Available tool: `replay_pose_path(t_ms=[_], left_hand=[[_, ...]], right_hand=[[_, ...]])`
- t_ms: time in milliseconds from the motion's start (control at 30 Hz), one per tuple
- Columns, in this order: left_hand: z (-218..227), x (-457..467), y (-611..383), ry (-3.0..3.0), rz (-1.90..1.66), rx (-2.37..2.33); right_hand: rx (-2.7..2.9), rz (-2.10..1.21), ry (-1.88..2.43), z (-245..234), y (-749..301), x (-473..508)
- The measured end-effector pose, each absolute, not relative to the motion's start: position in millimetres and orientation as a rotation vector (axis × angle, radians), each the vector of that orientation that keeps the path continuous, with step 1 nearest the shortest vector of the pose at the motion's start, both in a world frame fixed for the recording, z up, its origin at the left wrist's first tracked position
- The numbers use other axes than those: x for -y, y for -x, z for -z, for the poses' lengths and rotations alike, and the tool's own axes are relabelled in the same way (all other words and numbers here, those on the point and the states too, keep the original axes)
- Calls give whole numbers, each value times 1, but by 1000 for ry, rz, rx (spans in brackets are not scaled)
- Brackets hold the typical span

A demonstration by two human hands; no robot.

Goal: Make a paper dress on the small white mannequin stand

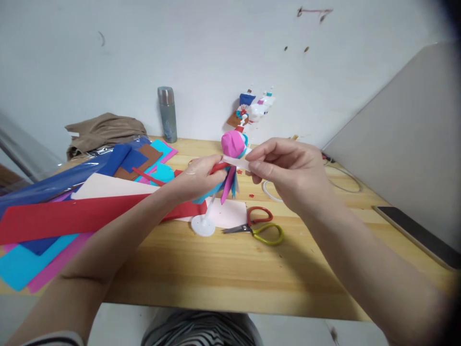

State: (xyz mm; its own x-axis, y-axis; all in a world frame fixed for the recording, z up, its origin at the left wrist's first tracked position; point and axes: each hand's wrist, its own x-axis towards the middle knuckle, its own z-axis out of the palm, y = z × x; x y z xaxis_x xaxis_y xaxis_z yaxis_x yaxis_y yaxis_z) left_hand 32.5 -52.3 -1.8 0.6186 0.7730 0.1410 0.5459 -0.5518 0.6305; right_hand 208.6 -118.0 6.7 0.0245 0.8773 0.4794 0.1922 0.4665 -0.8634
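Observation:
A small paper figure with a pink ball-shaped head [233,144] and blue and pink paper strips [228,185] below it is on a white stand with a round base [203,226]. My left hand [205,177] is closed at its neck, pinching a red paper strip [218,167]. Between the two hands stretches a pale, thin strip [236,162], which could be tape or paper. My right hand [288,168] pinches the strip's right end between thumb and fingers. Scissors [257,228] with one red and one yellow-green handle lie open on the table below.
Coloured paper sheets, one a long red sheet [72,218], cover the left side. At the back stand a flask [167,115] and decorated white pieces [257,110], beside a brown cloth [108,129]. A phone [414,235] and a cable [347,180] lie at right.

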Motion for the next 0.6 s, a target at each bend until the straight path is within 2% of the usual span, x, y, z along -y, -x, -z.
replay_pose_path(t_ms=[267, 600], left_hand=[[5, 47, -31, -2259, -596, -951], [7, 43, -26, -2129, -619, -825]], right_hand=[[1491, -681, 1009, -9, -200, 122], [1481, -547, 1113, 29, -221, 111]])
